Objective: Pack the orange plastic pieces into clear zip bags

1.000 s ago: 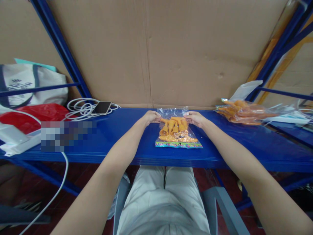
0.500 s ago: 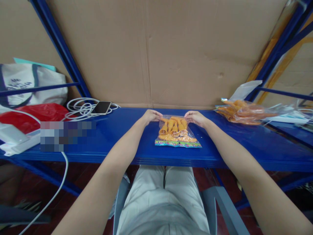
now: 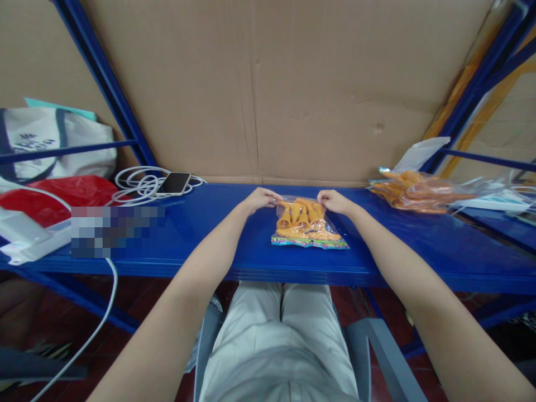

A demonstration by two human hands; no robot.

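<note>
A clear plastic bag [image 3: 307, 220] with several orange horn-shaped plastic pieces inside lies on the blue table [image 3: 201, 223] in front of me. Its colourful printed strip faces the table's front edge. At the bag's far left corner, my left hand [image 3: 263, 199] pinches the plastic between thumb and fingers. My right hand [image 3: 334, 201] grips the far right corner in the same way, with its fingers curled in. The bag's far edge is stretched between both hands.
More bagged orange pieces [image 3: 414, 190] lie at the right. On the left are a phone [image 3: 176, 183], a coiled white cable [image 3: 138, 184], a red plastic bag [image 3: 84, 191], a white power strip [image 3: 37, 240] and a canvas bag [image 3: 84, 142]. Cardboard [image 3: 293, 95] stands behind.
The bag has shifted slightly to the right and turned a little. My left hand has moved slightly right with it; the right hand's fingers look more curled.
</note>
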